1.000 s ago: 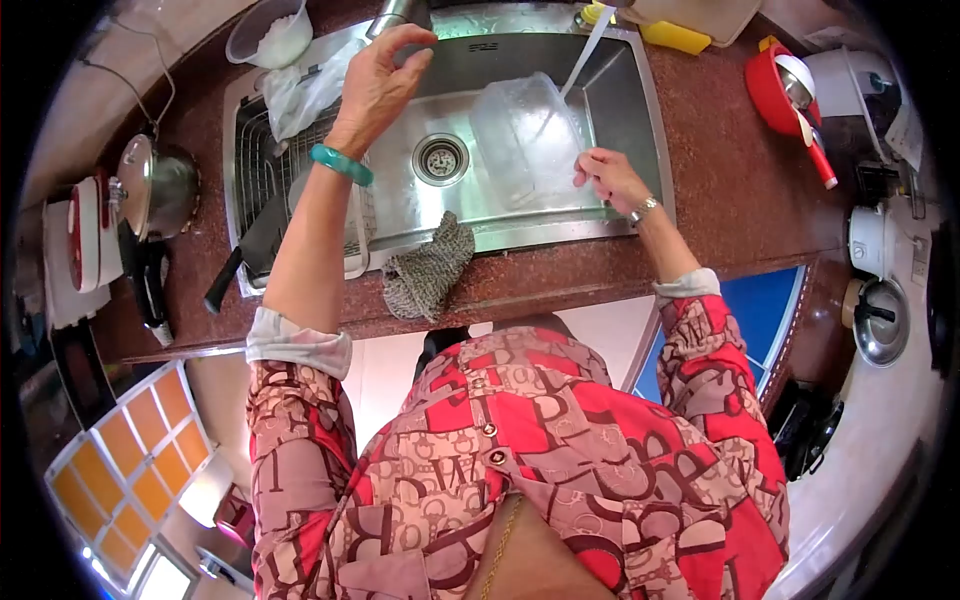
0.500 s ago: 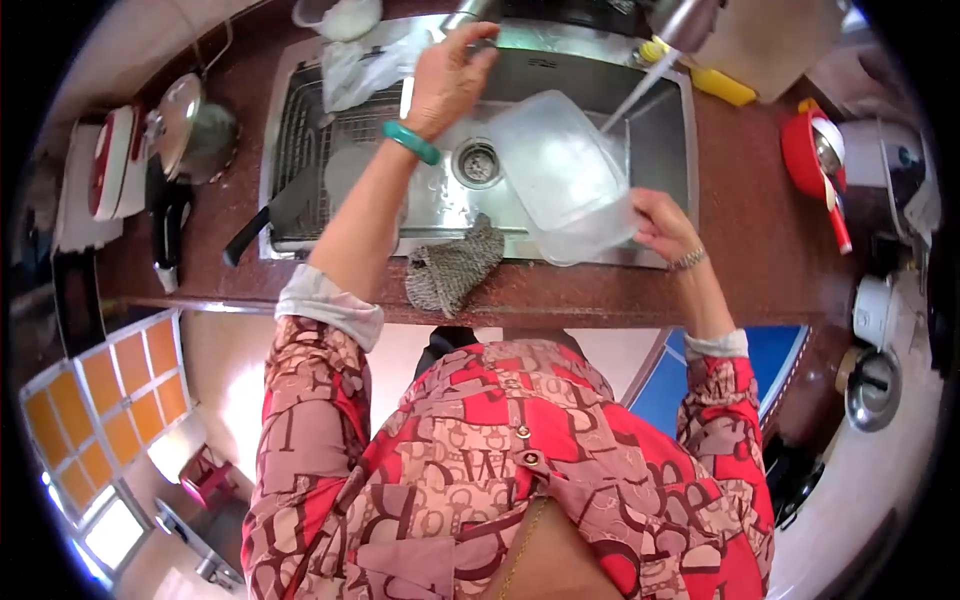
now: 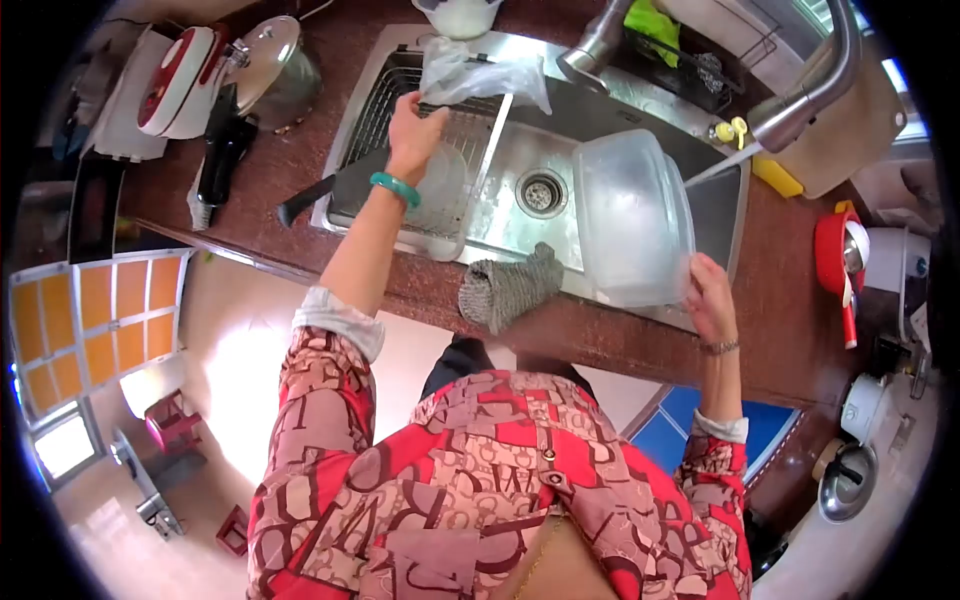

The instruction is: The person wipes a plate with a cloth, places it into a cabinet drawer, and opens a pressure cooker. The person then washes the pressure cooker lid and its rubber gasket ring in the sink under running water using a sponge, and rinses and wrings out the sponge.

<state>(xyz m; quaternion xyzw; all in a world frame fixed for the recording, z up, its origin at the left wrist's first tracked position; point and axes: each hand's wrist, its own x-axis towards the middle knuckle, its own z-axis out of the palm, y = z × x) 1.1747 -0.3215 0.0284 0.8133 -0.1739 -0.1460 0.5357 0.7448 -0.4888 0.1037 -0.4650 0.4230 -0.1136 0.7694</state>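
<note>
My right hand (image 3: 711, 298) grips the near right edge of a clear plastic container (image 3: 632, 220), tilted over the right part of the steel sink (image 3: 490, 235). Water runs from the faucet (image 3: 805, 110) beside the container's far right side. My left hand (image 3: 415, 135), with a green bangle at the wrist, is over the wire rack (image 3: 385, 110) at the sink's left. Its thumb and fingers are apart, just below a crumpled clear plastic bag (image 3: 480, 78), and nothing shows held in it. A grey knitted cloth (image 3: 510, 288) lies on the sink's front edge.
A dark-handled knife (image 3: 305, 203) lies across the sink's left edge. Farther left stand a pressure cooker (image 3: 272, 75) and a red-and-white appliance (image 3: 183, 85). At the right are a red pan (image 3: 831, 250) and a cutting board (image 3: 850, 120). A bowl (image 3: 458, 15) stands behind the sink.
The view has turned and shifted. My right hand has lifted the container and tilted it up toward me, away from the sink bottom. My left hand has moved left, toward the rack and bag.
</note>
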